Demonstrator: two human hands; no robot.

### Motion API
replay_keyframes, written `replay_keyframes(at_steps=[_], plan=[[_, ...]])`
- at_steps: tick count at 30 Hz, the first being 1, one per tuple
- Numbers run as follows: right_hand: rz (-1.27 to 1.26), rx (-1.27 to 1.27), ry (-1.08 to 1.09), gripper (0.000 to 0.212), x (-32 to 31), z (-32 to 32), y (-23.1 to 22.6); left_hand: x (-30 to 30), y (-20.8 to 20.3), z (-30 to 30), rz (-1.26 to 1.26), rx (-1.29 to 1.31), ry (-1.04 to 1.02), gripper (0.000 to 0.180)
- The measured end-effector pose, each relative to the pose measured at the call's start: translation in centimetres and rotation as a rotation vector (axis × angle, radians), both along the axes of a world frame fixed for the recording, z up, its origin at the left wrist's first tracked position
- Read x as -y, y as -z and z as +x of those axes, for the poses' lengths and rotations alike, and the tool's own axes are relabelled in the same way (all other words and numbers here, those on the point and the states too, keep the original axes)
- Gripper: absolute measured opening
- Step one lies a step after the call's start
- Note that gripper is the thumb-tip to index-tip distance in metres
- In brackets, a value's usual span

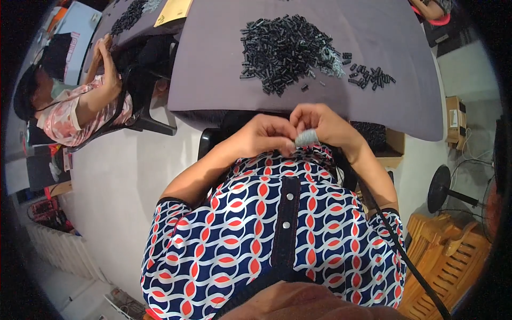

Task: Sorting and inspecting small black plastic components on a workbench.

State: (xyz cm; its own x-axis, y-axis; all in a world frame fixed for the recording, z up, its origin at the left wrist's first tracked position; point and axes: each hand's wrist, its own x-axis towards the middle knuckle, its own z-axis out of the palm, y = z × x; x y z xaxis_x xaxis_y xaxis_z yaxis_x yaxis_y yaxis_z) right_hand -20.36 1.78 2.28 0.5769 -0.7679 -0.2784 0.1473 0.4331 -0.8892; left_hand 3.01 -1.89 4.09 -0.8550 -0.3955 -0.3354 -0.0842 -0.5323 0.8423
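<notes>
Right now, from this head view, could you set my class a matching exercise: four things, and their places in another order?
Things:
1. Large black pile
2. Small black cluster
3. Left hand and right hand
4. Slatted wooden furniture

Places:
A. Close together, by the patterned shirt
B. Lower right of the picture
C. On the grey-purple cloth, silvery pieces at its right side
D. On that cloth, right of the large pile

Pairs: 1-C, 2-D, 3-A, 4-B

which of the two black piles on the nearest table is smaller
The loose cluster at the right, past the silvery bits: its pieces lie thinly scattered, while the large pile is densely heaped.
</notes>
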Motion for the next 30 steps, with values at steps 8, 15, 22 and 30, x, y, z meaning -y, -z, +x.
replay_keyframes(at_steps=[8, 15, 22, 30], plan=[[-0.327, -0.424, 0.351, 0.015, 1.1, -1.1, -1.0, 0.7, 2.1, 0.0, 0.0, 0.012, -0.296, 0.012], [-1.022, -1.093, 0.351, 0.019, 3.5, -0.7, -0.3, 1.2, 2.7, 0.2, -0.021, 0.102, -0.447, 0.011], [-0.547, -0.585, 0.349, 0.022, 2.2, 0.0, -1.1, 1.1, 2.5, -0.1, -0.064, 0.131, -0.448, 0.012], [-0.246, -0.199, 0.264, 0.013, 1.7, 0.9, -1.0, 0.9, 2.1, -0.6, -0.139, 0.107, -0.401, 0.013]])
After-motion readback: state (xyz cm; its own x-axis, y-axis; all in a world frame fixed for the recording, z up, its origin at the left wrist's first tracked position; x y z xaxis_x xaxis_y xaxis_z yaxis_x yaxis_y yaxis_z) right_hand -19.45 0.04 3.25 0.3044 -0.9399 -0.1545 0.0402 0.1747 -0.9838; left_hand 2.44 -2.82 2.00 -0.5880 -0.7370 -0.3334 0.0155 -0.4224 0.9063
